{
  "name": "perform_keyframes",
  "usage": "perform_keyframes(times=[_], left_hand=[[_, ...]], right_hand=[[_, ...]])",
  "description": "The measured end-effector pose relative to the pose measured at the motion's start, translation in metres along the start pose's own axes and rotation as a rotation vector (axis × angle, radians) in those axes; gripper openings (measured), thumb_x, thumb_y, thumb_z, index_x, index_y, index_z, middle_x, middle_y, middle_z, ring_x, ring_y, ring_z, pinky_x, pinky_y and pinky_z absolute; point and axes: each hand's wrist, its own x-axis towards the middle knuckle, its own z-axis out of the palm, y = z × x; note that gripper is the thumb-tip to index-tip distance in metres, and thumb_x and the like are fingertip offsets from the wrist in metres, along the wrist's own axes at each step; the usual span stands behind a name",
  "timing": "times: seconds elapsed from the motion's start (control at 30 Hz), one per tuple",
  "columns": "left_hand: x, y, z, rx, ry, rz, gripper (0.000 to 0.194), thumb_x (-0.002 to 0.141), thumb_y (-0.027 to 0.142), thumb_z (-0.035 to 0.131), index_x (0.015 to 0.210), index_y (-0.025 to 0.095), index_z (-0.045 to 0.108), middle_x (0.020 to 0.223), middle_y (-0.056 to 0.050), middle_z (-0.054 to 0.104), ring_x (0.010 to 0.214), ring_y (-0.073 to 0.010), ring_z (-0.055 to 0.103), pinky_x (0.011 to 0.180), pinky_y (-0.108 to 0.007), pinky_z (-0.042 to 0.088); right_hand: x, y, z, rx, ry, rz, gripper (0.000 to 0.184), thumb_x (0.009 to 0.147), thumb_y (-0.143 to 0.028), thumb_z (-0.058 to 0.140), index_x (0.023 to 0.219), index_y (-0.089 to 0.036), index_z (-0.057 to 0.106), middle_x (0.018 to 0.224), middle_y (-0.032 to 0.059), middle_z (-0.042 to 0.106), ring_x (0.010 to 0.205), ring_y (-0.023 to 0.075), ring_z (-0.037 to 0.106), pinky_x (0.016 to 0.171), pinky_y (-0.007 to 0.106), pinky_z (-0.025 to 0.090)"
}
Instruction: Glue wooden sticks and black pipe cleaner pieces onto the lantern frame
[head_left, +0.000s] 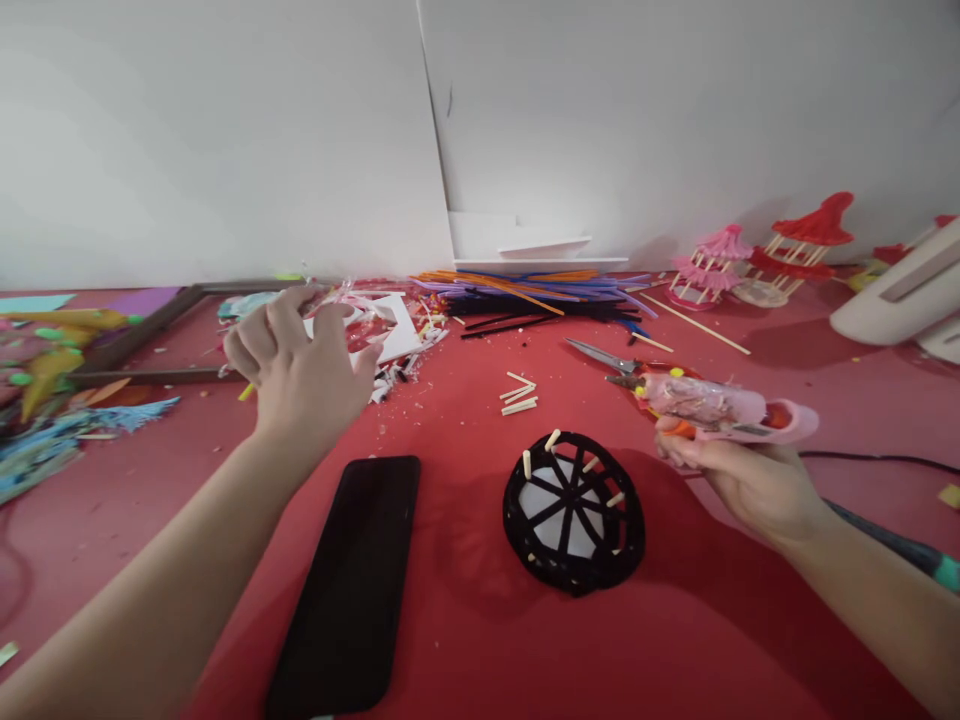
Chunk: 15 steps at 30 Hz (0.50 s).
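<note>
My right hand (750,480) is wrapped round a pink hot glue gun (720,405), its nozzle pointing left. Scissors (600,355) lie partly hidden behind the gun. My left hand (304,365) hovers with fingers spread over scraps and a white cut-out sheet (401,335), holding nothing I can see. Between the hands on the red table sits a round black spoked frame (574,510) with a white disc beneath its spokes. Several short wooden sticks stand up from its rim. A few loose short sticks (520,400) lie just behind it.
A black phone (352,580) lies at front left. Pipe cleaners (532,295) are heaped by the white wall panels (600,120). Small pink (712,265) and red (802,250) stick models stand at back right. Left are a brown frame (157,335) and coloured craft pieces (45,370). A cable trails right.
</note>
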Motion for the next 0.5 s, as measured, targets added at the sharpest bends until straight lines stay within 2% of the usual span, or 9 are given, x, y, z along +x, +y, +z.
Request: perform_keyframes(times=[0.07, 0.13, 0.2, 0.23, 0.27, 0.33, 0.37, 0.43, 0.5], left_hand=[[0.002, 0.004, 0.005, -0.004, -0.114, -0.049, 0.064, 0.083, 0.064, 0.06, 0.13, 0.022, 0.059, 0.158, -0.008, 0.031, 0.146, -0.0525, 0.016, 0.113, -0.072, 0.007], [-0.003, 0.01, 0.016, -0.004, -0.258, -0.059, 0.088, 0.06, 0.073, 0.075, 0.131, 0.023, 0.059, 0.157, -0.014, 0.033, 0.145, -0.0573, 0.018, 0.113, -0.075, 0.01], [-0.009, 0.015, 0.025, -0.011, -0.443, 0.011, 0.113, 0.042, 0.072, 0.084, 0.138, 0.021, 0.053, 0.161, -0.02, 0.028, 0.144, -0.0606, 0.017, 0.112, -0.077, 0.013], [-0.011, 0.016, 0.027, -0.009, -0.438, 0.041, 0.111, 0.044, 0.071, 0.084, 0.138, 0.021, 0.053, 0.161, -0.02, 0.029, 0.146, -0.0592, 0.016, 0.112, -0.077, 0.009], [-0.01, 0.017, 0.027, 0.0, -0.352, 0.051, 0.098, 0.054, 0.069, 0.081, 0.136, 0.023, 0.055, 0.161, -0.016, 0.031, 0.148, -0.0555, 0.014, 0.114, -0.075, 0.002], [-0.003, 0.017, 0.021, -0.001, -0.098, 0.041, 0.063, 0.076, 0.059, 0.07, 0.13, 0.028, 0.06, 0.158, -0.004, 0.037, 0.153, -0.0456, 0.006, 0.117, -0.067, -0.007], [0.001, 0.018, 0.017, -0.03, 0.014, 0.008, 0.05, 0.081, 0.052, 0.068, 0.124, 0.028, 0.064, 0.157, -0.002, 0.039, 0.153, -0.0427, 0.008, 0.119, -0.064, -0.004], [0.005, 0.025, 0.009, -0.124, -0.01, -0.016, 0.032, 0.088, 0.047, 0.061, 0.102, 0.021, 0.072, 0.147, -0.007, 0.051, 0.147, -0.0422, 0.025, 0.119, -0.065, 0.007], [-0.002, 0.036, 0.005, -0.345, -0.199, 0.003, 0.048, 0.095, 0.056, 0.047, 0.078, 0.019, 0.072, 0.125, -0.013, 0.066, 0.13, -0.0383, 0.051, 0.118, -0.062, 0.023]], right_hand=[[0.0, 0.001, -0.001, -0.004, -0.007, -0.006, 0.016, 0.067, -0.026, 0.084, 0.081, -0.026, 0.076, 0.073, -0.0013, 0.074, 0.068, 0.0162, 0.068, 0.07, 0.03, 0.06], [0.0, 0.003, -0.002, -0.013, -0.013, -0.007, 0.015, 0.068, -0.026, 0.083, 0.082, -0.026, 0.078, 0.075, -0.0006, 0.075, 0.071, 0.0174, 0.07, 0.07, 0.03, 0.06], [0.0, 0.005, -0.003, -0.026, -0.019, -0.003, 0.016, 0.069, -0.027, 0.082, 0.085, -0.026, 0.079, 0.079, 0.0008, 0.077, 0.076, 0.0192, 0.072, 0.069, 0.03, 0.06], [-0.001, 0.005, -0.004, -0.03, -0.014, 0.001, 0.018, 0.069, -0.027, 0.082, 0.087, -0.026, 0.079, 0.082, 0.0014, 0.078, 0.078, 0.0199, 0.073, 0.068, 0.029, 0.06], [-0.001, 0.006, -0.004, -0.033, -0.009, 0.003, 0.019, 0.069, -0.027, 0.082, 0.088, -0.027, 0.08, 0.085, 0.0018, 0.079, 0.08, 0.0203, 0.073, 0.067, 0.028, 0.06], [-0.001, 0.006, -0.005, -0.039, -0.011, -0.002, 0.02, 0.07, -0.028, 0.082, 0.091, -0.028, 0.08, 0.091, 0.0022, 0.08, 0.084, 0.021, 0.074, 0.068, 0.029, 0.061], [-0.002, 0.006, -0.006, -0.047, -0.023, -0.009, 0.021, 0.071, -0.029, 0.082, 0.092, -0.028, 0.08, 0.094, 0.0025, 0.08, 0.085, 0.0215, 0.074, 0.07, 0.03, 0.062], [-0.003, 0.005, -0.007, -0.092, -0.059, -0.04, 0.02, 0.075, -0.03, 0.08, 0.094, -0.028, 0.079, 0.095, 0.0027, 0.079, 0.086, 0.0222, 0.074, 0.075, 0.034, 0.062], [-0.004, 0.003, -0.008, -0.166, -0.077, -0.091, 0.015, 0.078, -0.03, 0.078, 0.093, -0.028, 0.079, 0.091, 0.002, 0.079, 0.085, 0.0225, 0.074, 0.079, 0.036, 0.062]])
